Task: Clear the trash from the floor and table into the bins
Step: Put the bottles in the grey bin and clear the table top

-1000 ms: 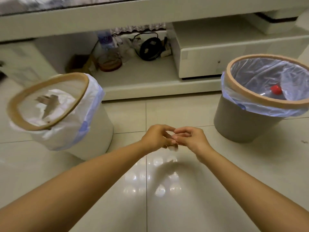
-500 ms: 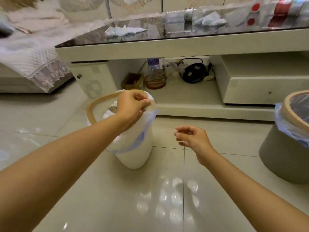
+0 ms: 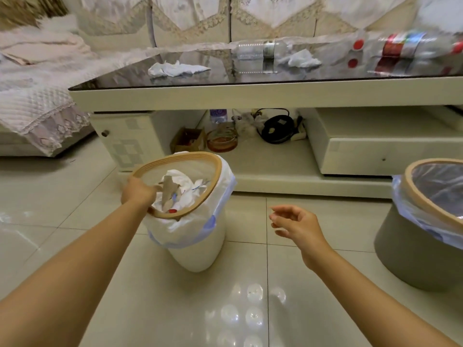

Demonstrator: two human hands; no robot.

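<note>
A white bin (image 3: 200,249) with a tan rim and a white liner stands on the floor in the middle. Inside it lie crumpled paper (image 3: 185,186), a strip of cardboard and a small red cap. My left hand (image 3: 139,192) is over the bin's near-left rim, its fingers pointing down inside; nothing shows in them. To the right, my right hand (image 3: 293,221) hovers above the floor, fingers loosely spread and holding nothing. A grey bin (image 3: 411,259) with a clear liner stands at the right edge. On the glass table (image 3: 250,96) lie two crumpled tissues (image 3: 175,70) and plastic bottles (image 3: 258,50).
Under the table, a low shelf holds a small box (image 3: 188,141), a glass dish, a bottle and a black cable coil (image 3: 275,131). A sofa with a lace cover (image 3: 37,103) is at the left. Glossy floor tiles (image 3: 238,309) run between the bins and me.
My hands were together over the floor, then parted. The left hand carried something small to the white bin and now reaches inside its rim. The view rose to show the table top.
</note>
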